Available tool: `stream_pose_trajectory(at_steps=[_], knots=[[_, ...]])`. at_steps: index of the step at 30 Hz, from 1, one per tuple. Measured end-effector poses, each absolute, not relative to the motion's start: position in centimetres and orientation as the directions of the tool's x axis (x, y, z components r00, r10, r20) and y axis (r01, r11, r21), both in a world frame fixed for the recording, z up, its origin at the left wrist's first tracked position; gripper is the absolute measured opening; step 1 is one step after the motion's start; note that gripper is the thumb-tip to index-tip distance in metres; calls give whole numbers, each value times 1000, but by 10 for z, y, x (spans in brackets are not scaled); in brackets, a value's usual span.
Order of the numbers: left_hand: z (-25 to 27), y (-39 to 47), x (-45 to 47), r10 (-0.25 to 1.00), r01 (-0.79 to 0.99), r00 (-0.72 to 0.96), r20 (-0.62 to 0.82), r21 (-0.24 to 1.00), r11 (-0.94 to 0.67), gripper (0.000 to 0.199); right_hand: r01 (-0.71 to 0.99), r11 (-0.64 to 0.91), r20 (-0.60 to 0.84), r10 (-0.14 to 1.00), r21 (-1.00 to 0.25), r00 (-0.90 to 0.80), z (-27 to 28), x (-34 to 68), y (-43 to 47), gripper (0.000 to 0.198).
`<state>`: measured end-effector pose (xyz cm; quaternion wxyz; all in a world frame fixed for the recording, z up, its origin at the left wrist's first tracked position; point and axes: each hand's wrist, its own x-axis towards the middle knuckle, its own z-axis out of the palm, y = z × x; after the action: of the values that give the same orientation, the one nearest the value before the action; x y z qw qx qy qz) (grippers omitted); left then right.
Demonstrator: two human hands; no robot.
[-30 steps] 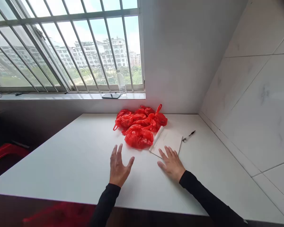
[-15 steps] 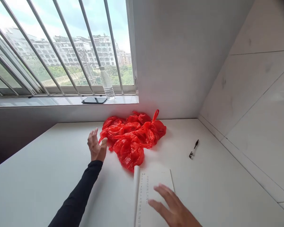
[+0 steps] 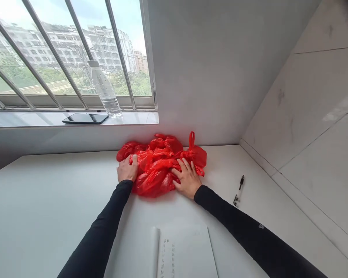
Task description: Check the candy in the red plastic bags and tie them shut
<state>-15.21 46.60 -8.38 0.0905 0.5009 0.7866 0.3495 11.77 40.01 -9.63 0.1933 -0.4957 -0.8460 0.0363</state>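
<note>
Right hand (image 3: 188, 179): having moved from over the notebook (image 3: 188, 255) since the earlier frame, now resting on the red plastic bags (image 3: 155, 183), fingers spreading wide across the plastic. Left hand (image 3: 127, 168): curling against the heap's left side, thumb uppermost; whether it is gripping plastic, cannot tell. Bags: lying heaped on the white table (image 3: 60, 193), near the wall (image 3: 197, 77). Pen (image 3: 239, 190): lying to their right.

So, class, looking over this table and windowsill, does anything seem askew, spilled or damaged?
Nothing looks spilled or broken. The bottle on the windowsill seems to lean left, but the window bars slant likewise, so it may just be distortion. The red bags lie in a jumbled heap on the table.
</note>
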Motion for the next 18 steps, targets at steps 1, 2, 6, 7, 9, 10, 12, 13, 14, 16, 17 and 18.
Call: stream_pose_trajectory(at_steps=[1, 2, 6, 7, 9, 10, 12, 13, 14, 16, 17, 18], knots=[[-86, 467, -138, 856, 726, -475, 204, 640, 251, 42, 846, 469, 283, 872, -254, -399, -99, 132, 407, 46], [-87, 467, -123, 860, 727, -468, 201, 641, 246, 42, 863, 438, 278, 887, -251, -369, -101, 146, 411, 45], [-83, 466, -76, 873, 718, -445, 199, 662, 215, 43, 894, 379, 288, 907, -240, -307, -99, 188, 416, 40], [-80, 464, -70, 873, 713, -445, 201, 669, 209, 44, 895, 374, 301, 906, -242, -298, -96, 195, 414, 39], [-71, 456, -64, 871, 707, -441, 217, 681, 189, 43, 893, 369, 344, 899, -258, -272, -88, 204, 407, 36], [-67, 447, -64, 871, 710, -432, 232, 684, 169, 43, 890, 366, 371, 893, -273, -254, -84, 208, 402, 35], [-59, 417, -64, 881, 726, -386, 273, 679, 107, 44, 876, 367, 421, 880, -314, -218, -77, 213, 388, 33], [-56, 394, -63, 894, 738, -341, 292, 672, 62, 44, 864, 372, 438, 875, -339, -205, -75, 215, 379, 33], [-54, 367, -60, 909, 750, -284, 306, 662, 12, 44, 850, 380, 449, 872, -366, -197, -73, 217, 369, 33], [-54, 300, -50, 949, 759, -98, 299, 639, -123, 40, 815, 395, 450, 873, -424, -189, -73, 222, 346, 32], [-56, 263, -44, 959, 757, -3, 284, 627, -183, 38, 796, 398, 444, 877, -457, -184, -74, 225, 334, 32], [-60, 227, -37, 959, 757, 65, 274, 613, -226, 38, 776, 395, 434, 884, -492, -175, -75, 228, 321, 30]])
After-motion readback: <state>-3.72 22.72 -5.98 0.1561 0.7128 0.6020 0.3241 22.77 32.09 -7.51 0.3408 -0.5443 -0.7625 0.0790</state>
